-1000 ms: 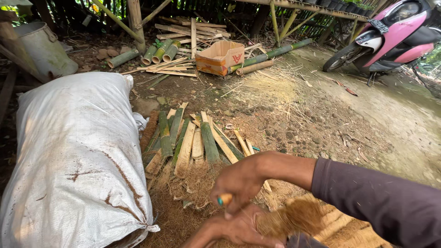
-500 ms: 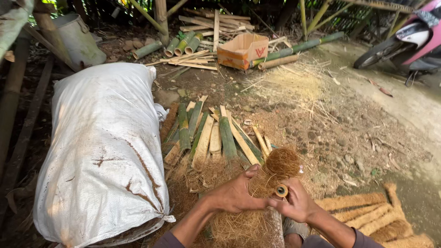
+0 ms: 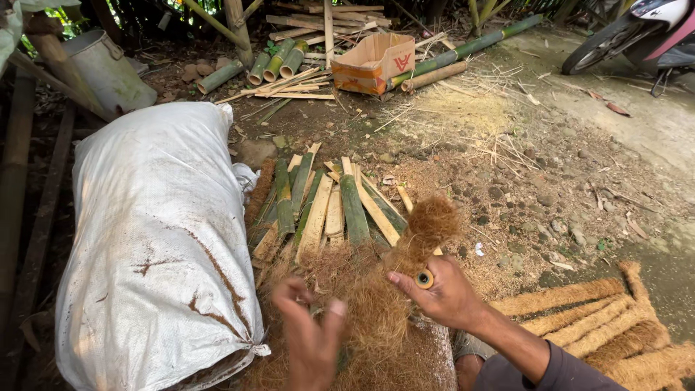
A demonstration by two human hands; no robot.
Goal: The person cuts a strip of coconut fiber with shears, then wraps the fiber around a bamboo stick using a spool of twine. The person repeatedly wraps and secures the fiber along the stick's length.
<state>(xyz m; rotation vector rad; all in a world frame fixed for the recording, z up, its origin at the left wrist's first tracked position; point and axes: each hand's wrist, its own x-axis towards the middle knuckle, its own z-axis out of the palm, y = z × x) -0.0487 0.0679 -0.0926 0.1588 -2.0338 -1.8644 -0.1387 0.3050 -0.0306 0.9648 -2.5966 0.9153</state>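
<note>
A: Right hand [image 3: 443, 293] is clenched on a short tube [image 3: 424, 279], with a roll of brown coir fibre [image 3: 428, 226] sticking up from it.

B: And the left hand [image 3: 311, 334] is spread wide, fingers [image 3: 335, 313] released, hovering over the loose fibre heap [image 3: 362, 311] on the ground.

A: The risk I see is that fluffy top. It could fray out of the tube if the grip slackens.

B: Split bamboo slats [image 3: 326, 206] lie just beyond, too. Their sharp edges could catch a reaching palm.
</note>
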